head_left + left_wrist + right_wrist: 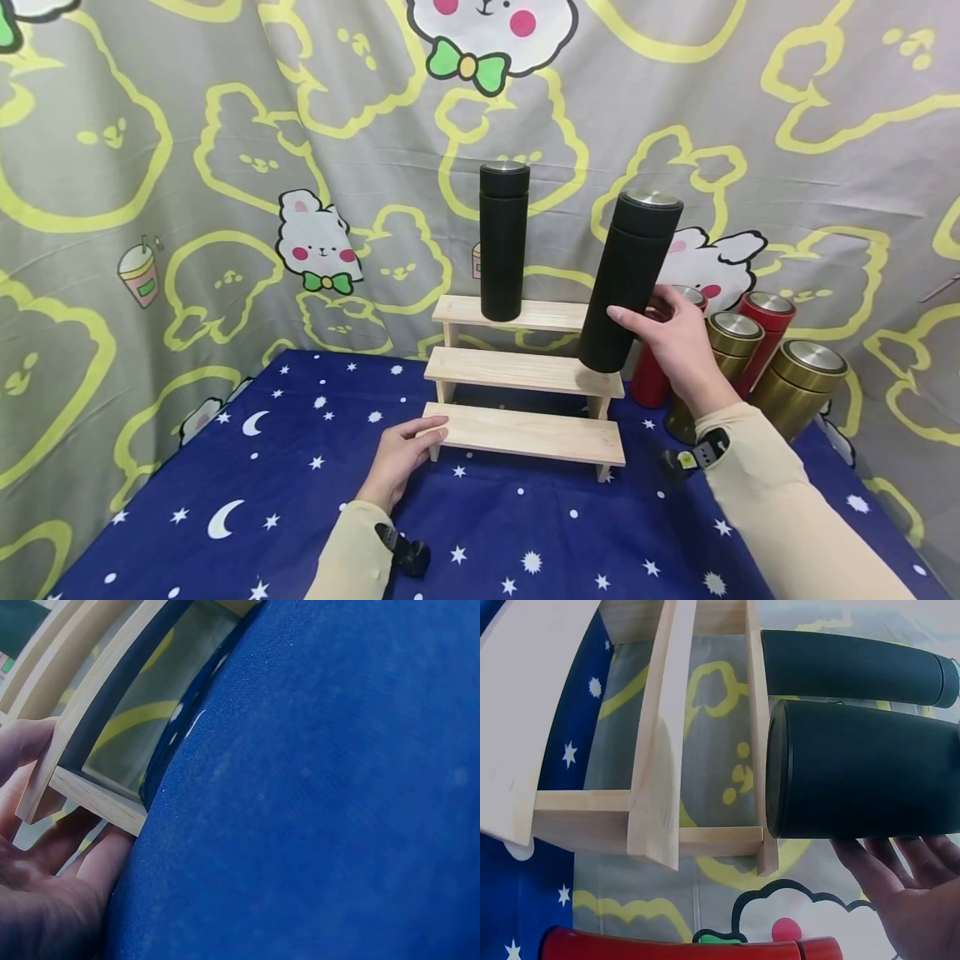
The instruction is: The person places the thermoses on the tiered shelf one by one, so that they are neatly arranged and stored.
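A wooden three-step display stand sits on the blue cloth. Its lowest step's left end is gripped by my left hand, thumb on the board and fingers around the end, as the left wrist view shows. My right hand holds a black thermos bottle with a silver lid top, tilted, in front of the top step's right part. In the right wrist view that bottle's base faces the top board, seemingly just off it. Another black thermos bottle stands upright on the top step, left of the held one.
Right of the stand, partly behind my right arm, stand red thermos bottles and gold thermos bottles. The cloth-covered table has white stars and moons. A grey curtain with yellow cartoon outlines hangs close behind the stand.
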Action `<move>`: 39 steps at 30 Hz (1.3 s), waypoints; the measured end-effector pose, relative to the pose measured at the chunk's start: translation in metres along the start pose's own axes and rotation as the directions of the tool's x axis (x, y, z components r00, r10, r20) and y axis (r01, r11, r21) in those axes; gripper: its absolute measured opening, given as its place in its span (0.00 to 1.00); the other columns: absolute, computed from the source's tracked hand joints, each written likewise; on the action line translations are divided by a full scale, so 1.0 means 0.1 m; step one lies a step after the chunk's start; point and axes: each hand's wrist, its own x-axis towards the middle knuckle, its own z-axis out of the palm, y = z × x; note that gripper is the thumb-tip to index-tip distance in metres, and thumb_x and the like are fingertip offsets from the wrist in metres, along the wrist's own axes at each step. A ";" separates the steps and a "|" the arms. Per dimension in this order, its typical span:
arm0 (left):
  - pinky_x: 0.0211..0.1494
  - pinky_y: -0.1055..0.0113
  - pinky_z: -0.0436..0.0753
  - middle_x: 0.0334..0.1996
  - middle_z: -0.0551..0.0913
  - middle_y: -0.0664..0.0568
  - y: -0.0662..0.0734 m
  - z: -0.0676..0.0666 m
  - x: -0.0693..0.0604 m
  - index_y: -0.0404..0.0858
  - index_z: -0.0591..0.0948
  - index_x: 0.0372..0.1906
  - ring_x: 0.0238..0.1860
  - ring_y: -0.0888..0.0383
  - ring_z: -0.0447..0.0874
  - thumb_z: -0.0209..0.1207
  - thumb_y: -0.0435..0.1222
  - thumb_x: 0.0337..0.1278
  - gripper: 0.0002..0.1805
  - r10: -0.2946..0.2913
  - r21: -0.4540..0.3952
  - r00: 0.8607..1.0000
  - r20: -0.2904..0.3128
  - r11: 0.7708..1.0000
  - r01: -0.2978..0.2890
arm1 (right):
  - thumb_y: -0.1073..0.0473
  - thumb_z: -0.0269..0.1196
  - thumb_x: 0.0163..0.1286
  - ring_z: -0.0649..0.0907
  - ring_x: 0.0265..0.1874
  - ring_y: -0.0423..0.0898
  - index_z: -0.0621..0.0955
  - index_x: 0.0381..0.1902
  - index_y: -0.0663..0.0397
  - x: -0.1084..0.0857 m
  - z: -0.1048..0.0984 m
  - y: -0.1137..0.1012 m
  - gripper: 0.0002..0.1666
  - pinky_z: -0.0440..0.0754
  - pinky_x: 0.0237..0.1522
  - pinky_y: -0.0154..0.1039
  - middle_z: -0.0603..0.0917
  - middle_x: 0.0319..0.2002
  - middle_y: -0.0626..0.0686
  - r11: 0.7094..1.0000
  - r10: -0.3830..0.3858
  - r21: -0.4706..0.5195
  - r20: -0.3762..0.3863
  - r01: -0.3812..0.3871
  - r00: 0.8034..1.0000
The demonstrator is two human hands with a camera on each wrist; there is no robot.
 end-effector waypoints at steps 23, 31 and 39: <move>0.35 0.69 0.76 0.51 0.80 0.43 0.00 0.00 0.01 0.35 0.88 0.46 0.35 0.58 0.79 0.72 0.36 0.51 0.17 0.000 0.009 1.000 -0.005 1.000 0.000 | 0.42 0.70 0.61 0.74 0.56 0.48 0.68 0.67 0.57 0.25 0.06 -0.09 0.44 0.73 0.57 0.44 0.74 0.57 0.55 0.999 -0.030 0.030 -0.012 0.030 0.999; 0.45 0.66 0.79 0.56 0.79 0.41 -0.01 0.00 0.02 0.35 0.87 0.47 0.43 0.56 0.81 0.71 0.36 0.52 0.16 -0.003 0.008 1.000 -0.002 1.000 0.003 | 0.42 0.71 0.61 0.74 0.53 0.47 0.68 0.68 0.56 0.37 0.10 -0.11 0.44 0.75 0.55 0.43 0.74 0.57 0.56 0.999 -0.028 0.037 -0.017 0.028 0.999; 0.23 0.74 0.66 0.36 0.82 0.49 -0.01 0.00 0.02 0.34 0.87 0.46 0.20 0.65 0.67 0.72 0.34 0.50 0.17 -0.001 -0.025 1.000 -0.005 1.000 0.001 | 0.40 0.71 0.60 0.73 0.56 0.49 0.68 0.69 0.55 0.51 0.16 -0.12 0.47 0.71 0.56 0.45 0.74 0.57 0.56 1.000 -0.026 0.010 -0.028 0.027 0.999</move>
